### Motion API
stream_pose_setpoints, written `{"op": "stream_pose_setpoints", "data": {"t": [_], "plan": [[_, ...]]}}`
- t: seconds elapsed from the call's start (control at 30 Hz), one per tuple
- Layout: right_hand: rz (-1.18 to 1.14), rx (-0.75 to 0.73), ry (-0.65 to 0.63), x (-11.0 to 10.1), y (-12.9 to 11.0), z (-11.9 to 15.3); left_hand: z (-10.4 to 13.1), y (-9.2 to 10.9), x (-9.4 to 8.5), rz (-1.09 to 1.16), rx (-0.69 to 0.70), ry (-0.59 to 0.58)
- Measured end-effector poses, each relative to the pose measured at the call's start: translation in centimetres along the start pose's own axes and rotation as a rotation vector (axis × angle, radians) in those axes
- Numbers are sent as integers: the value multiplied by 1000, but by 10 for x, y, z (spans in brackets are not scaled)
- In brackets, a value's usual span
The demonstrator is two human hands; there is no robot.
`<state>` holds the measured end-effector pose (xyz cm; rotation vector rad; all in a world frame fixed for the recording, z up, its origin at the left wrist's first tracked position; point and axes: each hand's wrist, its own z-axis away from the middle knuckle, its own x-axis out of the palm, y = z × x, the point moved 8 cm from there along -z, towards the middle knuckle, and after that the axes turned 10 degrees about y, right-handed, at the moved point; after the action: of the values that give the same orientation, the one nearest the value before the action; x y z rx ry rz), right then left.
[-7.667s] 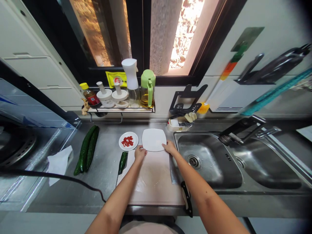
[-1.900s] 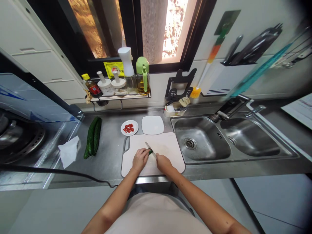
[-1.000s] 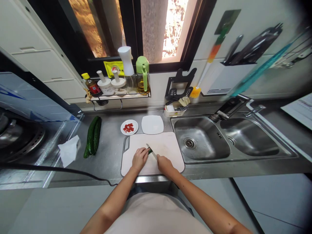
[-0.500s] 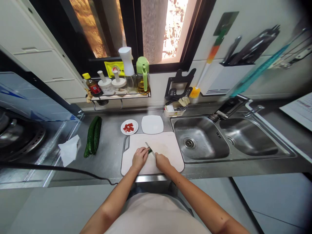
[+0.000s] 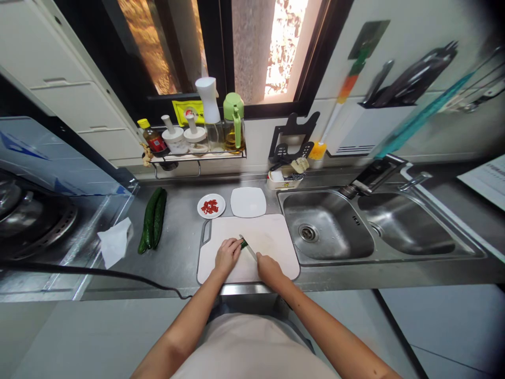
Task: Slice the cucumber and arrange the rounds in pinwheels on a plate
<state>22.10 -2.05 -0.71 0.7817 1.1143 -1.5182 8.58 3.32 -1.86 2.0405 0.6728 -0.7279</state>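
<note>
On the white cutting board (image 5: 280, 234), my left hand (image 5: 228, 256) is closed with bent fingers on a small dark green vegetable piece (image 5: 243, 244). Most of that piece is hidden under the fingers, so its exact kind is unclear. My right hand (image 5: 270, 269) grips a kitchen knife (image 5: 250, 250), whose blade points up and left and lies against the green piece, close to my left fingertips. Just behind the board, a small white plate (image 5: 200, 209) carries chopped red bits (image 5: 210, 206). Beside it is a white square plate (image 5: 248, 202) with nothing on it.
Two cucumbers (image 5: 152, 220) lie left of the board, near a white paper towel (image 5: 115, 243). A double steel sink (image 5: 329, 255) with a faucet (image 5: 371, 179) is on the right. Bottles and jars fill a wall rack (image 5: 205, 156). A black cable (image 5: 130, 276) crosses the counter's front left.
My right hand has drawn the knife slightly back to the right, and more of the green piece shows beside the blade. My left hand stays in place; the view has shifted a little.
</note>
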Motion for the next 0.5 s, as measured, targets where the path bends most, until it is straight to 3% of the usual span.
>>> {"op": "stream_pose_setpoints", "data": {"t": [0.17,0.5], "plan": [[18,14,-7,5,4,6,0,1,-1,10,-3,4],[13,-3,48,1,-7,-17,0,2,-2,7,-9,-7]]}}
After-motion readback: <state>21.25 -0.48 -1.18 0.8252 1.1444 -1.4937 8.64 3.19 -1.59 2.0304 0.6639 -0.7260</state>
